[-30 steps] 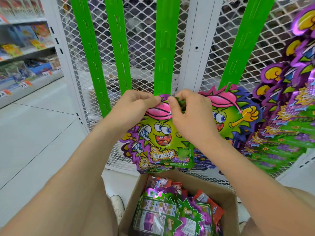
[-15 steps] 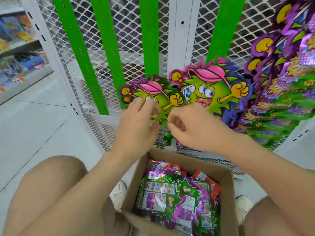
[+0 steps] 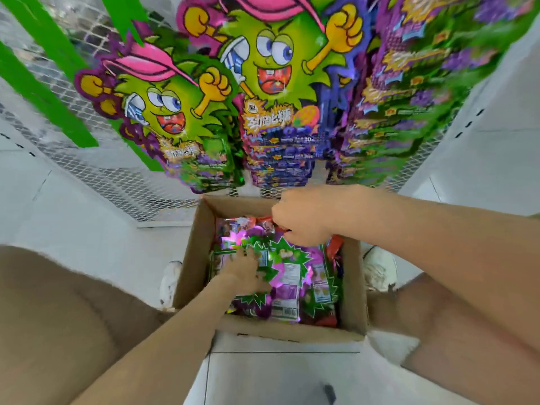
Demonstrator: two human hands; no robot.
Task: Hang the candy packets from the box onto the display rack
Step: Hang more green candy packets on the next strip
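The cardboard box (image 3: 190, 258) sits open on the white tiled floor (image 3: 277, 375) between the person's knees, right against the foot of the white mesh panel (image 3: 131, 182). It is full of candy packets (image 3: 289, 276) lying flat, mostly back side up, green and purple with starburst edges.

The left hand (image 3: 245, 270) is down inside the box at its left side. Its fingers (image 3: 248, 254) are spread apart and lie on the topmost green packet, touching it. Motion blur hides whether any finger has hooked under an edge, so I cannot tell if it grips.

The right hand (image 3: 304, 217) hangs over the far end of the box, fingers curled in close together, knuckles turned left. The fingertips are just at a red-orange packet (image 3: 263, 221) by the far wall; whether they pinch it or only come near it cannot be told.

Above the box, packets already hang on the rack: a green character packet (image 3: 163, 106) at the left, a larger-looking stack (image 3: 277, 68) beside it, and a blurred purple-and-green stack (image 3: 423, 83) at the right. Bare green hanging strips (image 3: 43, 83) run down the mesh to the left. A white shoe (image 3: 171, 282) shows at each side of the box.
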